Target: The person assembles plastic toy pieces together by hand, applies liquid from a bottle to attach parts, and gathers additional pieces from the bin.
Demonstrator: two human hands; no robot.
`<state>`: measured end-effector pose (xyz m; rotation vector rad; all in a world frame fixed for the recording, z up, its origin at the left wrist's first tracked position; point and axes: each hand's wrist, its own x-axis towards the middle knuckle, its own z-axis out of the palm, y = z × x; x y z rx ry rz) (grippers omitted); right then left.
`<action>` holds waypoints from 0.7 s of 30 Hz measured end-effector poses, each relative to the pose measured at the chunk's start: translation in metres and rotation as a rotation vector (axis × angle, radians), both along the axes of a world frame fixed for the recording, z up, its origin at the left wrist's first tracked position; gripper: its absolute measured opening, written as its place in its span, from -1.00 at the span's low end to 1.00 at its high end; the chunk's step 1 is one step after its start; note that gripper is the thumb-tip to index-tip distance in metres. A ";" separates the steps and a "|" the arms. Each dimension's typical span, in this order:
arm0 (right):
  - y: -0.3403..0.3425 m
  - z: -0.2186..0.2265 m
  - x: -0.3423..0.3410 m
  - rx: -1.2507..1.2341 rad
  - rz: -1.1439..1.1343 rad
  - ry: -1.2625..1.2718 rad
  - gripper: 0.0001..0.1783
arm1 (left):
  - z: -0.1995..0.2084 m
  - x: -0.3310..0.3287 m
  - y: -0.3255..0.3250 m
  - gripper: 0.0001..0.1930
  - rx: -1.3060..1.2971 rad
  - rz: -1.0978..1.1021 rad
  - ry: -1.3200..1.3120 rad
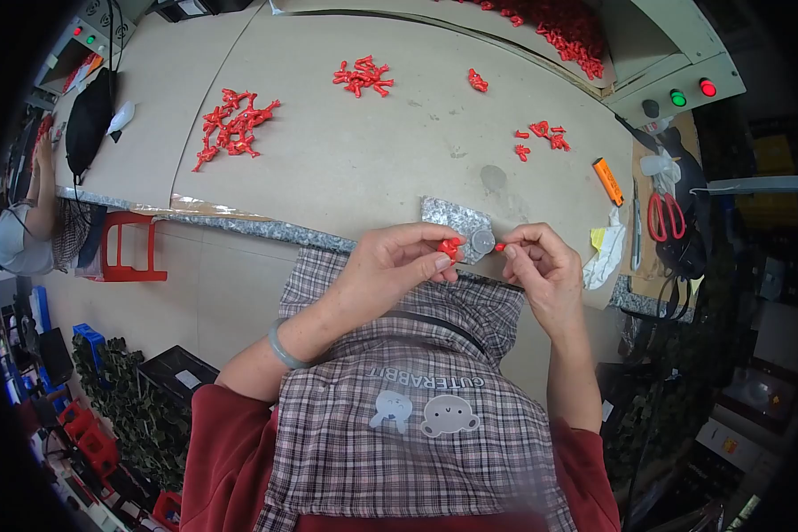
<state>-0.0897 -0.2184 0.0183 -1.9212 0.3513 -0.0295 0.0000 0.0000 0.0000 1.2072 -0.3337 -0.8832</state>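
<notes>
Near the table's front edge, my left hand [397, 259] pinches a small red plastic figure [450, 248] between thumb and fingers. A tiny red plastic part [499, 247] is pinched in the fingertips of my right hand [541, 266], a short way to the right and apart from the figure. Between and just beyond the hands, a round grey disc [482, 240] sits on a speckled grey slab [452, 215]. Fine details of both red pieces are too small to make out.
Red figure pieces lie in a large pile [235, 129], a smaller pile [362, 77] and a few loose bits [541, 135]. At right are an orange cutter [608, 182], red-handled scissors [665, 217] and a crumpled wrapper [603, 253]. A co-worker [31, 222] sits far left near a red stool [133, 248].
</notes>
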 end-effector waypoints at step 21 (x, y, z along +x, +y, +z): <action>0.026 0.008 -0.004 0.524 -0.058 -0.150 -0.88 | 0.003 -0.005 -0.004 -0.71 -0.004 -0.021 0.031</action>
